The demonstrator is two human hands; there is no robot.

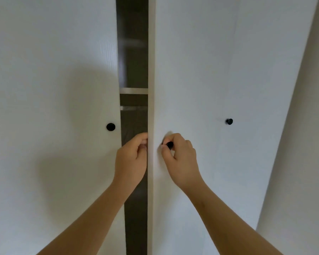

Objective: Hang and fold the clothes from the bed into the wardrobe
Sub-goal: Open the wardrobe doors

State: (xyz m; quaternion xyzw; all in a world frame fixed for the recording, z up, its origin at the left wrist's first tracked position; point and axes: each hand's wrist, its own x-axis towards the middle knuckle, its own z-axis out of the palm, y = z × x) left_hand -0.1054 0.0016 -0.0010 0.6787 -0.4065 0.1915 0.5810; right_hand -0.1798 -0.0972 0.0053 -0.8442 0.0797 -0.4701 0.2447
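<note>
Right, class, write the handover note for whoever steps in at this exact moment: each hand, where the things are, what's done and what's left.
Left hand: fingers curled round the edge of the door.
Right hand: pinches that door's black knob.
Wardrobe: this door is partly open. The dark gap shows a shelf and a rail below it.
Clothes and bed: out of view.
Done: the door is ajar. No hung or folded clothes show.
Left: open the door fully, fetch the clothes from the bed, hang some on the rail, fold the rest onto shelves.
</note>
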